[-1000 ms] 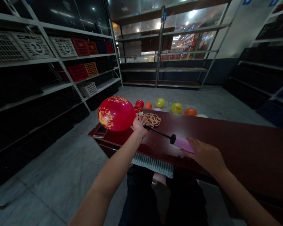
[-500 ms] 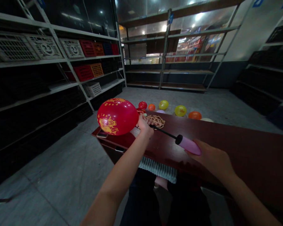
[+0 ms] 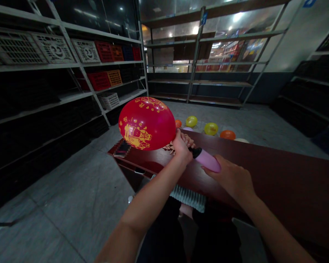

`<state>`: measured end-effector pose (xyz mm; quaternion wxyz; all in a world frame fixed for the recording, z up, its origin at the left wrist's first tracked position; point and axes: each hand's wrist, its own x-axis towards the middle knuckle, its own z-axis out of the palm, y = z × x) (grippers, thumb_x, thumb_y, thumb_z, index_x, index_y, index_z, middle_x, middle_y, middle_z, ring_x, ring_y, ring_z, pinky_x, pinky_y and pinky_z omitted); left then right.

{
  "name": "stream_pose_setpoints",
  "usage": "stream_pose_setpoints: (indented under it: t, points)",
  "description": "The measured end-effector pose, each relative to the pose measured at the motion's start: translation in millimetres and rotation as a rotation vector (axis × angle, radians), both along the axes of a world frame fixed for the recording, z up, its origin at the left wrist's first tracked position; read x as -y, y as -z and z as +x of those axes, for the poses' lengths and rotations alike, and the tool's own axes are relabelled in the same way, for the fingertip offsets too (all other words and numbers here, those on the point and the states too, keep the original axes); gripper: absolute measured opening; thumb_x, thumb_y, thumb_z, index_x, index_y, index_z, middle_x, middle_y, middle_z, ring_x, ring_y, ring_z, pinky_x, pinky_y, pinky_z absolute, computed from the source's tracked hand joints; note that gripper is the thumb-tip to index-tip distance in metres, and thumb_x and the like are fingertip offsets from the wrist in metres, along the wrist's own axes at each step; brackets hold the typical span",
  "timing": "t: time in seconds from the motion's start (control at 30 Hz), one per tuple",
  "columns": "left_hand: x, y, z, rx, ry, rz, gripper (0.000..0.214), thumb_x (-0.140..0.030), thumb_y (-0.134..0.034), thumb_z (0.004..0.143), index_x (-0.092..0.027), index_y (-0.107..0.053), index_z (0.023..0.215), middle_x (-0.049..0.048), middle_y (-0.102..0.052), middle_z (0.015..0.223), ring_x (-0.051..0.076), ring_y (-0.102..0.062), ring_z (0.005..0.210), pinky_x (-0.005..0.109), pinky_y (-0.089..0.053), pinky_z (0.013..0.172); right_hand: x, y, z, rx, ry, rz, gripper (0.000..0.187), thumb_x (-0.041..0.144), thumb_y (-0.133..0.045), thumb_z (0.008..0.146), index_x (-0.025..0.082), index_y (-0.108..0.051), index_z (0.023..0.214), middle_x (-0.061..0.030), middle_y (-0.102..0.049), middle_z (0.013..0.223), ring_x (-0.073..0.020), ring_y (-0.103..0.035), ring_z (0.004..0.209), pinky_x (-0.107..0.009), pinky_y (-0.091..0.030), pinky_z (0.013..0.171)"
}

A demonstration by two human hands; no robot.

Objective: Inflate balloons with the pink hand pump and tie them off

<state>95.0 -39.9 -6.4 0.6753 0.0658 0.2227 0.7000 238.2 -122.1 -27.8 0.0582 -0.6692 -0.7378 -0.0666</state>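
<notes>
A large red balloon (image 3: pixel 147 123) with yellow printing is inflated at the end of a hand pump. My left hand (image 3: pixel 183 146) is closed around the balloon's neck and the pump's front end, hiding where they join. The fingers of my right hand (image 3: pixel 231 175) wrap the pump's pink body (image 3: pixel 209 160), close behind its black collar. Partly behind my left hand and the balloon lies a pile of beige uninflated balloons (image 3: pixel 169 148) on the dark red-brown table (image 3: pixel 276 166).
A phone-like object (image 3: pixel 122 148), partly blurred out, lies at the table's left corner. Beyond the table, yellow balloons (image 3: pixel 191 121) and an orange balloon (image 3: pixel 227 134) rest on the floor. Shelves with plastic crates (image 3: pixel 52 47) stand left; a ribbed grey-blue cloth (image 3: pixel 189 198) hangs by my lap.
The pump's black rod has slid in as my hands came closer together. The red balloon looks bigger and has moved up and to the right, covering red items behind it.
</notes>
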Motion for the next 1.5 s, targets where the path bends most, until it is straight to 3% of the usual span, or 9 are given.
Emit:
stream_pose_setpoints:
  t: [0.27,0.47,0.6,0.73,0.93,1.07,1.17,1.33,1.5]
  points:
    - [-13.9,18.0,-23.0,-0.003,-0.018,-0.084,0.044,-0.030,-0.040,0.097,-0.019,-0.021,0.058,-0.0068,-0.020,0.042,0.007,-0.019,0.032,0.023,-0.014,0.040,4.9,35.7,27.2,0.146,-0.122,0.225,0.044,0.053,-0.040,0.094,0.019,-0.062,0.113,-0.0119,-0.072,0.099,-0.0250,-0.068,0.075,-0.033,-0.036,0.056]
    - [-21.2,21.6,-48.9,0.000,-0.025,-0.110,0.042,-0.028,-0.042,0.095,-0.019,-0.021,0.059,-0.0075,-0.018,0.044,0.006,-0.019,0.033,0.022,-0.014,0.040,14.1,54.6,76.6,0.216,-0.153,0.287,0.047,0.050,-0.044,0.092,0.019,-0.064,0.120,-0.0128,-0.073,0.099,-0.0266,-0.068,0.078,-0.035,-0.042,0.063]
    - [-18.9,27.7,-51.8,0.002,-0.025,-0.125,0.042,-0.029,-0.043,0.095,-0.019,-0.024,0.059,-0.0077,-0.019,0.044,0.006,-0.019,0.034,0.022,-0.013,0.040,17.1,66.4,93.5,0.187,-0.168,0.312,0.048,0.052,-0.046,0.088,0.019,-0.064,0.117,-0.0117,-0.073,0.099,-0.0268,-0.067,0.078,-0.035,-0.043,0.064]
    - [-18.9,24.4,-48.5,0.013,-0.061,-0.106,0.042,-0.028,-0.042,0.097,-0.019,-0.024,0.060,-0.0074,-0.020,0.044,0.006,-0.020,0.034,0.021,-0.013,0.039,15.8,61.7,84.9,0.133,-0.123,0.242,0.048,0.054,-0.047,0.087,0.019,-0.063,0.117,-0.0107,-0.073,0.104,-0.0258,-0.068,0.075,-0.033,-0.041,0.058]
    - [-18.3,2.6,-37.6,0.011,0.025,0.009,0.046,-0.034,-0.040,0.098,-0.019,-0.022,0.058,-0.0069,-0.017,0.043,0.006,-0.018,0.034,0.022,-0.013,0.039,13.3,29.7,49.2,0.040,-0.033,0.061,0.048,0.061,-0.049,0.083,0.025,-0.065,0.112,-0.0091,-0.074,0.090,-0.0259,-0.067,0.060,-0.031,-0.035,0.048]
    - [-4.4,-6.8,-16.0,-0.021,0.090,0.042,0.047,-0.034,-0.041,0.098,-0.020,-0.022,0.057,-0.0065,-0.018,0.042,0.006,-0.017,0.033,0.022,-0.012,0.039,8.1,13.0,20.0,-0.003,-0.009,0.036,0.050,0.064,-0.047,0.083,0.024,-0.064,0.107,-0.0091,-0.072,0.078,-0.0265,-0.067,0.064,-0.031,-0.035,0.052]
    - [4.5,-7.9,-3.5,-0.023,0.076,0.015,0.046,-0.032,-0.040,0.098,-0.019,-0.023,0.057,-0.0065,-0.019,0.041,0.006,-0.017,0.033,0.022,-0.012,0.039,2.7,5.9,4.4,0.009,-0.004,0.060,0.053,0.067,-0.045,0.083,0.023,-0.063,0.107,-0.0105,-0.072,0.082,-0.0268,-0.067,0.066,-0.031,-0.033,0.053]
    - [0.1,-1.9,-6.2,-0.006,0.083,0.012,0.047,-0.036,-0.039,0.099,-0.019,-0.023,0.057,-0.0065,-0.020,0.040,0.006,-0.018,0.032,0.022,-0.011,0.039,-1.2,5.1,-2.8,0.035,-0.012,0.079,0.052,0.067,-0.042,0.087,0.024,-0.061,0.110,-0.0092,-0.074,0.091,-0.0253,-0.068,0.068,-0.029,-0.030,0.052]
    - [-9.3,9.0,-14.7,-0.012,0.099,0.030,0.048,-0.035,-0.038,0.098,-0.019,-0.022,0.056,-0.0062,-0.020,0.039,0.006,-0.018,0.031,0.023,-0.012,0.038,-0.1,23.5,2.9,0.047,-0.034,0.157,0.053,0.066,-0.044,0.087,0.025,-0.060,0.116,-0.0069,-0.074,0.096,-0.0247,-0.069,0.070,-0.029,-0.029,0.051]
